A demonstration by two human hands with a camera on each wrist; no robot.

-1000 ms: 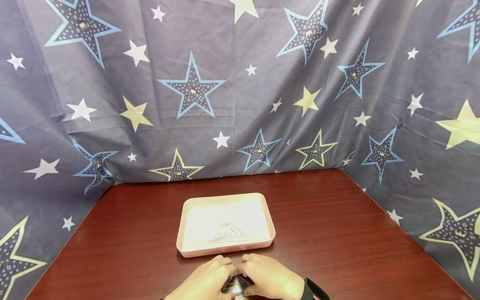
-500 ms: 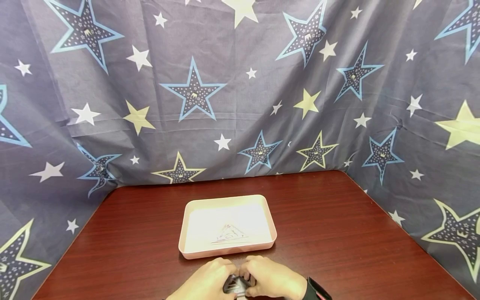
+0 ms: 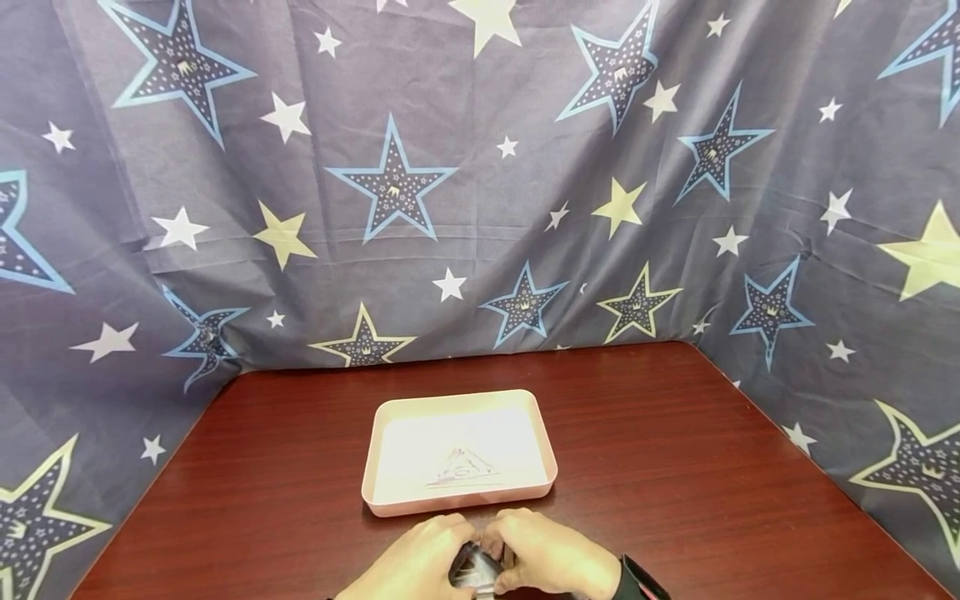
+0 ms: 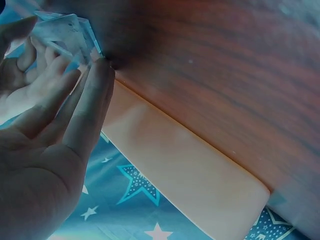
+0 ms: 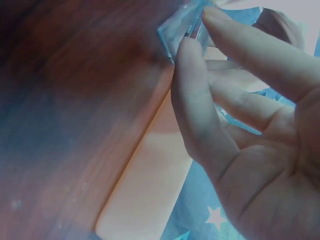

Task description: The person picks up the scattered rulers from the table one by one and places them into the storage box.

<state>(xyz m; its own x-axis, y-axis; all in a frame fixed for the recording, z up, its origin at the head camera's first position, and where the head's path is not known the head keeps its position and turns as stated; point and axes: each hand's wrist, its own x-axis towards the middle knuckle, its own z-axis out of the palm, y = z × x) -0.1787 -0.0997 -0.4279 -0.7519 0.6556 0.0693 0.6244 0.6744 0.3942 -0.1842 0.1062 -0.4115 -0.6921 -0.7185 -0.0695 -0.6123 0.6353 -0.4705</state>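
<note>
A clear, hard-edged piece with flat angled faces, looking like plastic (image 3: 477, 570), is held between both hands at the near side of the table. My left hand (image 3: 420, 560) grips its left side, thumb near me and fingers on the far side. On the right, my right hand (image 3: 553, 553) pinches it between thumb and fingers. In the left wrist view the see-through piece (image 4: 70, 37) shows thin bright edges; the right wrist view shows a corner of the clear piece (image 5: 177, 32) past the fingertips. Its exact kind cannot be told, and the hands hide much of it.
Just beyond the hands stands a shallow pale pink tray (image 3: 459, 503). A faint, clear triangular thing (image 3: 463, 467) lies inside it near the front. A star-patterned curtain (image 3: 480, 208) encloses the back and sides of the dark red wooden table (image 3: 675, 467).
Both hands keep their hold, while the clear piece has turned slightly and looks narrower. The right fingers have shifted a little on it. The whole head view has moved slightly.
</note>
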